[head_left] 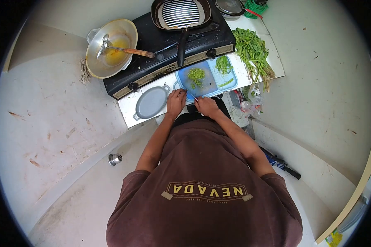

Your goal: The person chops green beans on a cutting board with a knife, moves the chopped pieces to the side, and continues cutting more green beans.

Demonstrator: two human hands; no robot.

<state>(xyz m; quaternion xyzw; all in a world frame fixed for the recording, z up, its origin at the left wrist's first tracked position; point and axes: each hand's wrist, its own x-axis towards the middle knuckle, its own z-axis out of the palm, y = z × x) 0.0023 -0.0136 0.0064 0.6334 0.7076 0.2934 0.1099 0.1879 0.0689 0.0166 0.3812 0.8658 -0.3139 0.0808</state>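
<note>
My right hand (207,106) is closed round a small knife (193,96), whose blade points up and left over the near edge of the blue cutting board (212,81). At the board's lower left corner my left hand (177,100) has its fingers curled together near the blade tip. Something small and dark shows at those fingertips, too small to name. A heap of chopped greens (196,76) lies on the board. Cut leaves (223,65) and a few pieces of green stem (226,82) lie on its right side.
Left of the board sits a grey oval dish (152,102). Behind stands a black gas stove (152,37) with a metal wok (94,61), holding a ladle, and a grill pan (169,21). A bunch of leafy greens (251,49) lies right, above a plastic bag (253,103).
</note>
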